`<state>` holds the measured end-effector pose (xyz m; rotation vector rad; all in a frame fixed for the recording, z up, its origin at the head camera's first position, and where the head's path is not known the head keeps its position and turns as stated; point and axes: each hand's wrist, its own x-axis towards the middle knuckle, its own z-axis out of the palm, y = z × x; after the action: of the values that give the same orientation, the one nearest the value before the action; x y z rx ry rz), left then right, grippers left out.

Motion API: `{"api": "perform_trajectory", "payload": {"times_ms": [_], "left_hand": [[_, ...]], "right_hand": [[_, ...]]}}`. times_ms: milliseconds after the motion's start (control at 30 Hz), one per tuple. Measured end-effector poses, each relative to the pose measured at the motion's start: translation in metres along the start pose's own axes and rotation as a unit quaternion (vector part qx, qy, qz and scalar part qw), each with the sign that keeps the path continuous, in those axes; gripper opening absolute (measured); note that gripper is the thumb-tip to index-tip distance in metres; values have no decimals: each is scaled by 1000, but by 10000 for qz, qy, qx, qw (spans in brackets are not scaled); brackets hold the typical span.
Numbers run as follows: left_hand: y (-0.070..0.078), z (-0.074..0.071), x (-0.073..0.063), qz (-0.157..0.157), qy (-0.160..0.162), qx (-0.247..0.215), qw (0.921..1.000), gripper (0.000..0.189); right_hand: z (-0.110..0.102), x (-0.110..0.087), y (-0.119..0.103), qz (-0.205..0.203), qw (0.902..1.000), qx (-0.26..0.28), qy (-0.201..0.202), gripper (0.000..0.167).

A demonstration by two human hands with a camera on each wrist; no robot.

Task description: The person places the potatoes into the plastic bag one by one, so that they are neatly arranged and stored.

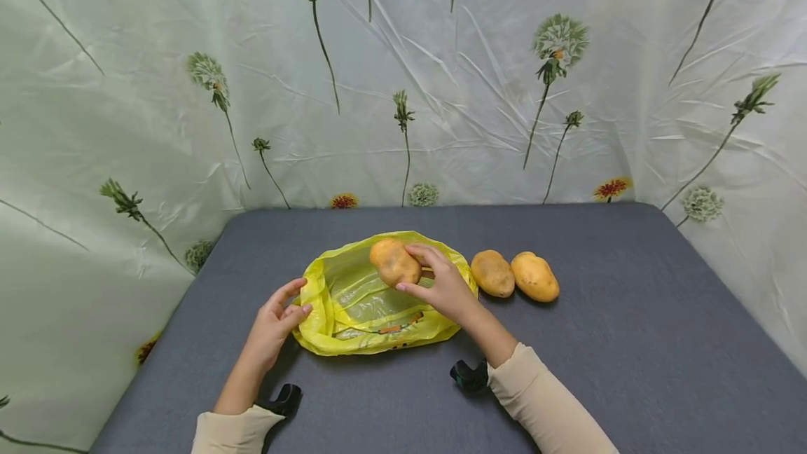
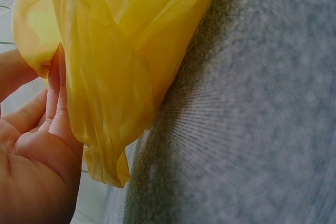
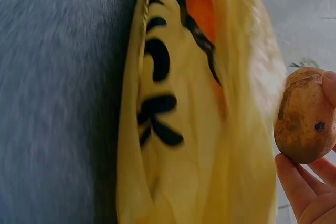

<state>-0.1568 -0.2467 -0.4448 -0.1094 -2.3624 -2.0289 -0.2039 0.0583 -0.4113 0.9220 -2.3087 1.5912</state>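
Observation:
A yellow plastic bag lies on the table with its wide mouth spread upward; black lettering and an orange patch mark its side in the right wrist view. My right hand holds a potato between thumb and fingers, over the bag's mouth. Dark spots show on that potato in the right wrist view. At the bag's left end, my left hand grips the rim between thumb and fingers. In the left wrist view, folds of the bag partly hide the fingertips of this hand.
Two more potatoes, one browner and one yellower, lie side by side just right of the bag. The grey table ends at a curtain with a dandelion print, behind and at the sides.

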Motion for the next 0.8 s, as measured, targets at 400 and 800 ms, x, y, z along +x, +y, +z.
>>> {"api": "perform_trajectory", "payload": {"times_ms": [400,800], "left_hand": [[1,0,1,1,-13,1,10000,51],[1,1,-1,118,-35,42,9999,50]], "right_hand": [[31,11,-17,276,9985,191,-437,56],[62,15,4,698,9930,-336,-887,60]]}}
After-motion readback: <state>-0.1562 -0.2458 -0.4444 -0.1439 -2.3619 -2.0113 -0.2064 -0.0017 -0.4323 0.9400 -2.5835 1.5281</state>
